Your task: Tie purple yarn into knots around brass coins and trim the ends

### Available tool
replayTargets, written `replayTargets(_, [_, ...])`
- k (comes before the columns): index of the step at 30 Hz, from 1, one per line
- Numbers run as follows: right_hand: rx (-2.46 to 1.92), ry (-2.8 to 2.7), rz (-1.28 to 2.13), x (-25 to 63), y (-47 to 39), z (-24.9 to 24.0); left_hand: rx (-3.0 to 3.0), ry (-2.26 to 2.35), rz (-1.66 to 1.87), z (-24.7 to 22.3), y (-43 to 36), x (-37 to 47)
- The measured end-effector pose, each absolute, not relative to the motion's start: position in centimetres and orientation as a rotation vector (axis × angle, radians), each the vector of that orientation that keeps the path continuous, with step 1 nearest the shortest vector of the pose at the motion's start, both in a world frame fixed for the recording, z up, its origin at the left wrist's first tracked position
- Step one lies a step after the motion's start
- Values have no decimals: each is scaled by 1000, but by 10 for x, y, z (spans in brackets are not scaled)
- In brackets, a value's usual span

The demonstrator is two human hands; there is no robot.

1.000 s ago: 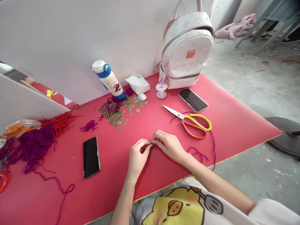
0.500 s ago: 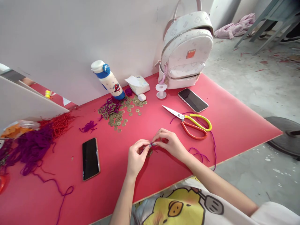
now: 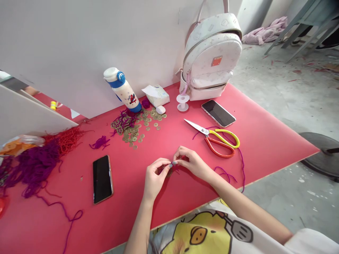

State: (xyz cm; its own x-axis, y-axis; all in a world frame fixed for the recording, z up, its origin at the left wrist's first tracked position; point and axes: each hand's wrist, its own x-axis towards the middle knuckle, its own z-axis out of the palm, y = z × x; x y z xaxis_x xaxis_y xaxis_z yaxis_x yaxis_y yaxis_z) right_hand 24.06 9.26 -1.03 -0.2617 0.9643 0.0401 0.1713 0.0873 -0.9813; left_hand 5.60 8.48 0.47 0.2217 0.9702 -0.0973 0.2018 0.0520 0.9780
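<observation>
My left hand (image 3: pixel 156 176) and my right hand (image 3: pixel 189 162) meet above the red table near its front edge. Thumb and forefinger of each pinch a short bit of purple thread, and the fingertips nearly touch. Below the left fingers a small coin shows in part; the fingers hide most of it. To the right lie scissors (image 3: pixel 205 132) with one yellow and one red handle, on top of a long purple thread (image 3: pixel 242 165). Several brass coins (image 3: pixel 132 134) with holes are heaped beyond my hands, with purple thread among them.
A black phone (image 3: pixel 102 180) lies left, another phone (image 3: pixel 218 113) back right. A bottle (image 3: pixel 123 90), tissue pack (image 3: pixel 157 96), white spool (image 3: pixel 182 103) and white backpack (image 3: pixel 209 60) stand at the back. Purple yarn (image 3: pixel 39 165) and red thread (image 3: pixel 70 140) fill the left side.
My fingertips have shifted very slightly to the right; both hands still pinch the thread. The other things have not moved on the table.
</observation>
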Motion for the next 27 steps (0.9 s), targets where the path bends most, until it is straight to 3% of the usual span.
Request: replayTargets(27, [-1126, -1559, 1166, 236, 86, -11, 1276, 1218, 955, -3, 82, 60])
